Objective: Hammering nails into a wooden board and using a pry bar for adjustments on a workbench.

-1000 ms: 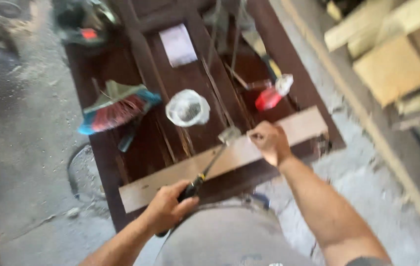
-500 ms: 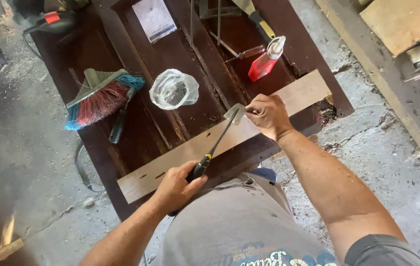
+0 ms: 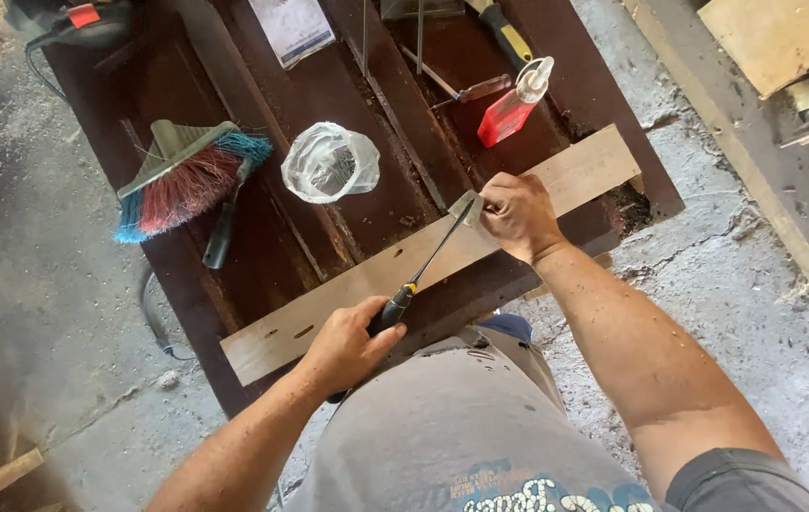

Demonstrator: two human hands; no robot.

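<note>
Dusty grey concrete floor surrounds a dark brown wooden panel (image 3: 262, 237) lying flat, and across its near edge rests a pale wooden slat (image 3: 556, 180), running from low on the person's left up toward the right. The left hand (image 3: 343, 346) is clenched around the black handle of a long screwdriver (image 3: 423, 270), whose thin dark shaft has a small yellow band near the grip and slants up and to the right, away from that hand and over the slat. The shaft's tip meets a small grey metal piece (image 3: 464, 204) sitting on the slat just beside the right hand (image 3: 518, 216). That right hand is closed in a pinch with its fingers at the metal piece; whether it grips the piece itself or something small against it, I cannot tell. The slat is bare, light wood with a few dark slots near its left end, close to the left hand. Beyond the left hand, farther up the panel, lies a crumpled clear plastic bag (image 3: 330, 161), and left of that a brush (image 3: 186, 180) with red and blue bristles. Beyond the right hand sits a red squeeze bottle (image 3: 509, 109) with a clear cap.
</note>
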